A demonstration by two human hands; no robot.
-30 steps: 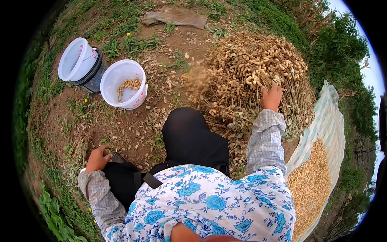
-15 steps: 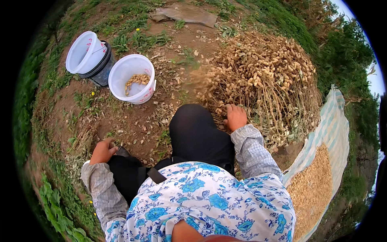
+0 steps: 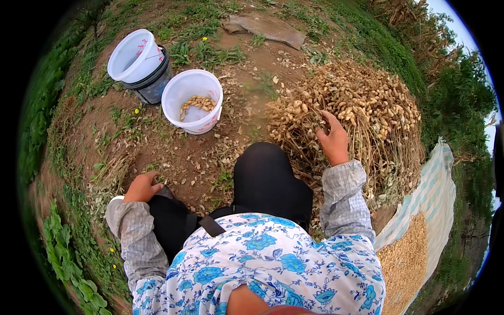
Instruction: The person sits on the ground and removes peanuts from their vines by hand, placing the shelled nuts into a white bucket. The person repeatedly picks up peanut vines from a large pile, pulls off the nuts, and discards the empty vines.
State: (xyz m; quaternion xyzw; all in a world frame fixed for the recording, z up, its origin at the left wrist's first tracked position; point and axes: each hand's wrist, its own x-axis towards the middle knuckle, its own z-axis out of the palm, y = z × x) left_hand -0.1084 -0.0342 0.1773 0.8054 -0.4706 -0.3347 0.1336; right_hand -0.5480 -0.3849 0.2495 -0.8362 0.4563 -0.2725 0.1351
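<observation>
A big heap of uprooted peanut plants (image 3: 362,115) with pale pods lies on the ground ahead at the right. My right hand (image 3: 333,140) reaches into its near left edge, fingers spread among the pods and stems; whether it grips anything I cannot tell. My left hand (image 3: 142,188) rests curled on my left knee, with nothing visible in it. A white bucket (image 3: 191,100) with a few peanut pods at its bottom stands ahead at the left.
A second white bucket (image 3: 137,56) nested in a dark one stands behind the first. A striped tarp (image 3: 436,194) at the right carries a pile of loose pods (image 3: 407,257). A flat stone or sack (image 3: 268,29) lies further off. Bare soil, grass and weeds surround me.
My right hand drew back from the top of the heap toward my knee, then went out again into the heap's near edge. My left hand stayed on my left knee.
</observation>
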